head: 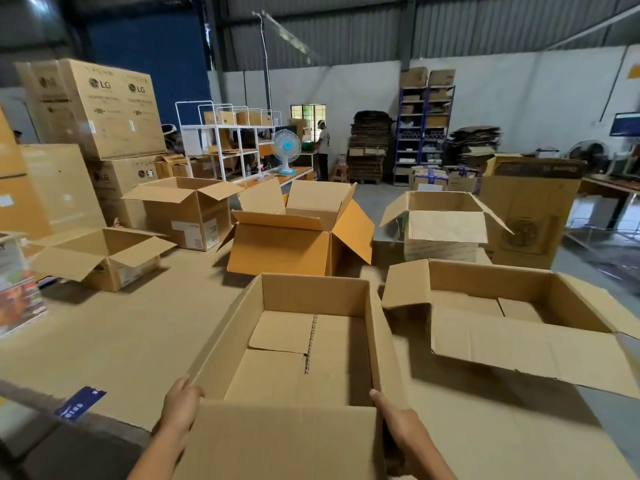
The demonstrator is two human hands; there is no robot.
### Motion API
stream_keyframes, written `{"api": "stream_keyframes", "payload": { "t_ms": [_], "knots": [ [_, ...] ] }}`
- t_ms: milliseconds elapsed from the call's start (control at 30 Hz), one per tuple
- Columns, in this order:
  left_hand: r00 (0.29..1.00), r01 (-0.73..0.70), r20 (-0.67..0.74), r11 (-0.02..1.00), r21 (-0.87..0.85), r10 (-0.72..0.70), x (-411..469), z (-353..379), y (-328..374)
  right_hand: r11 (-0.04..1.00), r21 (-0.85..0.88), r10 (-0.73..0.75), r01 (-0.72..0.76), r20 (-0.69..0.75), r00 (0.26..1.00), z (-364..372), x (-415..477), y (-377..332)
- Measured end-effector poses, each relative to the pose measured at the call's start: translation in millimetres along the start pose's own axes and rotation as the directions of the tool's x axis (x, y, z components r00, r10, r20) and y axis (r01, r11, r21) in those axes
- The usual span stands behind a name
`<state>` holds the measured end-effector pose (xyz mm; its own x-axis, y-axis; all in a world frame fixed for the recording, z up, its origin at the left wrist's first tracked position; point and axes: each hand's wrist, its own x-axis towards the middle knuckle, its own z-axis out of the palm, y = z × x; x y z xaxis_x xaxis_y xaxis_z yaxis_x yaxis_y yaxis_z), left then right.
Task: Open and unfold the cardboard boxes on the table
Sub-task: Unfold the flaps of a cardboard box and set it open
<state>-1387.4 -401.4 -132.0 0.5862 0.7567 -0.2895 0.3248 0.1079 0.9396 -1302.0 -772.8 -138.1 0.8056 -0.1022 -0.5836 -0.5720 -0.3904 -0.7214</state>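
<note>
- Nearest the camera, a brown cardboard box [311, 341] stands open on the table [114, 341], with its near flap [284, 441] folded outward and its bottom flaps closed inside.
- At the near left corner, the left hand [180, 401] curls round the box's edge and grips it.
- At the near right corner, the right hand [398, 422] lies against the box, forefinger straight along the wall; its other fingers are hidden, so I cannot tell its grip.
- Just right sits a second open box [519, 323].

Bare cardboard-covered table top [114, 341] gives wide free room from 8 to 10 o'clock of the plain brown open cardboard box [313, 294]. 12 o'clock: orange-brown open carton [277, 252], narrow gap between. 2 o'clock: wide shallow brown box [485, 284], its left flap just beside. Box interior is reachable from above.
</note>
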Motion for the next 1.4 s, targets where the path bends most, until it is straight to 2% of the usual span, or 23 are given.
{"api": "stream_keyframes", "payload": {
  "t_ms": [100, 167, 267, 433, 567, 767, 933, 1133, 1233, 1400],
  "knots": [
    [0.997, 0.014, -0.075, 1.000, 0.016, -0.013, 17, 1, -29, 0.988, 0.150, 0.039, -0.023, -0.102, 0.994, 5, -20, -5],
    [0.994, 0.002, -0.105, 1.000, 0.018, 0.000, -9, 3, -26, 0.980, 0.197, 0.070, -0.031, -0.192, 0.979, 9, -28, -3],
    [0.987, -0.021, -0.159, 0.998, -0.066, 0.010, -53, 2, -14, 0.968, 0.251, 0.063, -0.003, -0.230, 0.971, 11, -35, -2],
    [0.983, -0.054, -0.184, 0.986, -0.155, 0.025, -68, -8, -22, 0.955, 0.274, -0.054, 0.117, -0.228, 0.972, 20, -38, 8],
    [0.980, -0.086, -0.192, 0.978, -0.192, 0.049, -78, -17, -16, 0.937, 0.252, -0.173, 0.244, -0.273, 0.946, 25, -52, 8],
    [0.963, -0.206, -0.220, 0.954, -0.217, 0.158, -79, -35, 26, 0.848, 0.382, -0.254, 0.368, -0.317, 0.914, 14, -77, -27],
    [0.934, -0.339, -0.218, 0.894, -0.292, 0.283, -84, -32, 85, 0.751, 0.395, -0.408, 0.529, -0.353, 0.842, -12, -96, -70],
    [0.892, -0.453, -0.164, 0.824, -0.340, 0.422, -110, -2, 157, 0.618, 0.438, -0.461, 0.653, -0.472, 0.752, -74, -127, -106],
    [0.864, -0.487, -0.068, 0.795, -0.362, 0.498, -128, 19, 184, 0.567, 0.414, -0.446, 0.712, -0.573, 0.688, -111, -148, -103],
    [0.811, -0.516, 0.042, 0.748, -0.417, 0.583, -172, 77, 213, 0.454, 0.427, -0.318, 0.782, -0.742, 0.590, -175, -176, -79]
  ]
}}
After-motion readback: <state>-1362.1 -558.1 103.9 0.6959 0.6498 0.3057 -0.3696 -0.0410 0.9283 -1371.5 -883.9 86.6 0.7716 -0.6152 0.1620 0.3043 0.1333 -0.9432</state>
